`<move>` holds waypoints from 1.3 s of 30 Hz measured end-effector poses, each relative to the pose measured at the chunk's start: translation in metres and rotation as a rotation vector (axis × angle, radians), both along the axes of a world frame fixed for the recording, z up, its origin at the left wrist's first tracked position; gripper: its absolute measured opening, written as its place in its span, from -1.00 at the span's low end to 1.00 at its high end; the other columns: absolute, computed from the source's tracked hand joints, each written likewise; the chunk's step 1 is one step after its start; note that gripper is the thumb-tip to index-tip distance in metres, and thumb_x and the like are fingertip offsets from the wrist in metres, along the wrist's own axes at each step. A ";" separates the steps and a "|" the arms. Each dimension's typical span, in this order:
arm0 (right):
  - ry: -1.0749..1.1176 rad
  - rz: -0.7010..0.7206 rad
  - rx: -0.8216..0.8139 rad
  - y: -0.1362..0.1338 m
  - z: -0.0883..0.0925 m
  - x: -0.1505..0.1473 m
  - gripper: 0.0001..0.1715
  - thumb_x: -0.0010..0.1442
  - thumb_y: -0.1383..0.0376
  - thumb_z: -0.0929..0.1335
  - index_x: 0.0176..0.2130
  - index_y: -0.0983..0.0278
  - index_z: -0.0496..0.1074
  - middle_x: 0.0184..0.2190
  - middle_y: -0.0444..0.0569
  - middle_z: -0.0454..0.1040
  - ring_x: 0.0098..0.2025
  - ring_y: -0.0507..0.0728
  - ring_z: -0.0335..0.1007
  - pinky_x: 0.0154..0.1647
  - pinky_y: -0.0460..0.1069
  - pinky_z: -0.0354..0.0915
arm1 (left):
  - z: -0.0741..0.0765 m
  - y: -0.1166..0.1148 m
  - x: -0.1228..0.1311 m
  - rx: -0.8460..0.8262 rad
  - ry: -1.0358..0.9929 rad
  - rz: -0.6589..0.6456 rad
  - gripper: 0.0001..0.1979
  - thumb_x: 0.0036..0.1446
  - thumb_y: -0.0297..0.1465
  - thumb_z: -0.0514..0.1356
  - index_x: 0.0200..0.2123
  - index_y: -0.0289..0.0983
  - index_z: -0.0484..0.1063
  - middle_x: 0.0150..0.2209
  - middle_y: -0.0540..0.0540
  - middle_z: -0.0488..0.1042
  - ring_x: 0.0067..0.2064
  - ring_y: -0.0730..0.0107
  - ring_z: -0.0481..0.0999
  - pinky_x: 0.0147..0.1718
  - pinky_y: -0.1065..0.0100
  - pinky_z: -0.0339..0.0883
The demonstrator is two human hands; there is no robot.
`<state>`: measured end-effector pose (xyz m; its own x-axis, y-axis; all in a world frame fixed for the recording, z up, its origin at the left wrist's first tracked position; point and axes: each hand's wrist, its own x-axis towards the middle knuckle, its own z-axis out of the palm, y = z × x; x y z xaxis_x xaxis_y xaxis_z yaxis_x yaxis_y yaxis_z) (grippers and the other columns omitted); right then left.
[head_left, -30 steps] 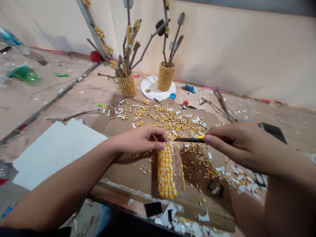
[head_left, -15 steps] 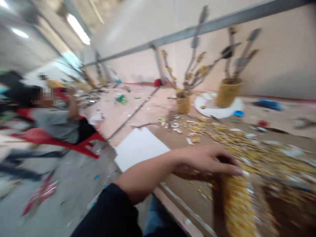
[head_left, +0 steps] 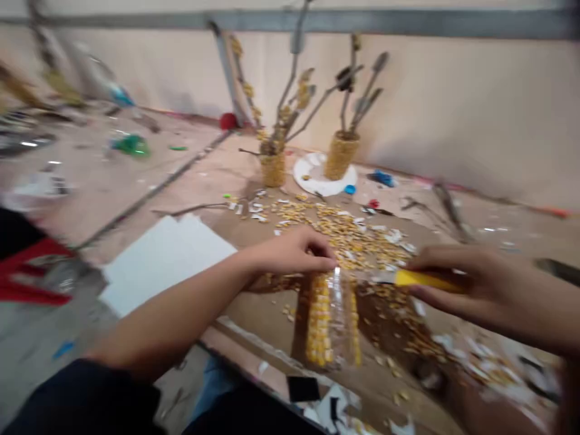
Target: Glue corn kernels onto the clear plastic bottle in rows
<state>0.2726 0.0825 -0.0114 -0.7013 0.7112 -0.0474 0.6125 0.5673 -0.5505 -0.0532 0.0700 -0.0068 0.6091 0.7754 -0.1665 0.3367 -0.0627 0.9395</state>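
Note:
My left hand (head_left: 299, 254) is closed over the top end of a clear plastic cylinder (head_left: 321, 326), perhaps a bottle. Rows of yellow kernels cover part of its side, and a clear strip shows bare plastic. My right hand (head_left: 475, 284) grips a yellow-handled knife (head_left: 423, 280) just right of the cylinder. Its thin grey blade points left, a little apart from the cylinder; the edge is blurred. Loose kernels (head_left: 326, 223) mixed with white scraps lie spread on brown cardboard (head_left: 267, 305) behind and around both hands.
White sheets (head_left: 167, 260) lie left of my forearm. Two kernel-covered pots with branches, one pot (head_left: 273, 171) and another pot (head_left: 342, 156) by a white ring (head_left: 306, 176), stand at the back. A red chair (head_left: 34, 272) is at the left.
My view has swung right, so the co-worker at the left is mostly out of frame. My right hand with the knife now shows. My left hand still holds the cylinder.

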 end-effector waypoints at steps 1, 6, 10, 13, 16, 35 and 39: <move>-0.042 0.022 -0.002 -0.006 0.030 0.007 -0.61 0.34 -0.06 0.41 -0.18 0.16 0.64 -0.36 0.03 0.64 -0.41 0.16 0.53 -0.41 0.02 0.42 | -0.001 0.003 -0.001 -0.001 -0.004 -0.010 -0.81 0.21 -0.29 0.33 -0.28 -0.31 0.67 -0.33 -0.07 0.65 -0.30 0.41 0.54 -0.26 0.41 0.38; -0.039 0.035 0.032 -0.002 0.061 -0.010 -0.72 0.35 0.03 0.43 -0.15 0.16 0.62 -0.29 -0.01 0.63 -0.33 0.12 0.50 -0.32 0.02 0.37 | 0.005 0.006 -0.001 -0.008 0.029 -0.029 -0.81 0.21 -0.32 0.31 -0.25 -0.31 0.68 -0.33 -0.10 0.67 -0.33 0.41 0.55 -0.29 0.39 0.38; 0.025 0.039 0.087 -0.001 0.042 -0.015 -0.73 0.32 0.07 0.46 -0.09 0.16 0.63 -0.24 0.01 0.63 -0.27 0.14 0.52 -0.27 0.03 0.37 | 0.012 0.005 -0.001 -0.005 0.050 -0.038 -0.82 0.15 -0.35 0.35 -0.23 -0.30 0.70 -0.26 -0.14 0.70 -0.24 0.33 0.61 -0.21 0.34 0.44; 0.054 0.064 0.119 -0.001 0.040 -0.016 -0.74 0.32 0.10 0.47 -0.08 0.18 0.64 -0.25 0.00 0.62 -0.28 0.13 0.52 -0.28 0.02 0.37 | 0.012 0.005 -0.001 0.003 0.060 -0.037 -0.82 0.14 -0.35 0.35 -0.22 -0.29 0.70 -0.26 -0.13 0.71 -0.23 0.31 0.63 -0.21 0.34 0.46; 0.071 0.102 0.113 0.000 0.040 -0.018 -0.76 0.34 0.13 0.46 -0.09 0.20 0.64 -0.25 0.00 0.61 -0.27 0.12 0.52 -0.26 0.02 0.37 | 0.010 0.005 -0.002 0.004 0.059 -0.033 -0.83 0.14 -0.36 0.34 -0.22 -0.27 0.70 -0.26 -0.12 0.72 -0.24 0.32 0.64 -0.22 0.34 0.46; -0.120 -0.161 0.128 0.016 0.065 0.013 -0.59 0.42 -0.05 0.29 -0.19 0.17 0.55 -0.42 -0.02 0.56 -0.47 0.14 0.42 -0.48 0.04 0.25 | 0.018 0.019 -0.021 0.094 0.079 0.156 -0.80 0.27 -0.27 0.23 -0.27 -0.28 0.57 -0.33 -0.04 0.59 -0.30 0.40 0.51 -0.25 0.35 0.34; -0.104 -0.218 0.245 0.016 0.065 0.012 -0.57 0.47 0.01 0.22 -0.26 0.17 0.50 -0.49 -0.01 0.53 -0.49 0.15 0.40 -0.50 0.05 0.22 | 0.028 0.030 -0.048 0.214 0.327 0.153 -0.83 0.26 -0.33 0.19 -0.25 -0.28 0.55 -0.28 -0.06 0.60 -0.24 0.34 0.52 -0.22 0.35 0.33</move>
<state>0.2849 0.0985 0.0540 -0.5320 0.8429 0.0803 0.7794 0.5245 -0.3426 -0.1012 0.0998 0.0210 0.4263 0.8908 -0.1574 0.6357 -0.1712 0.7527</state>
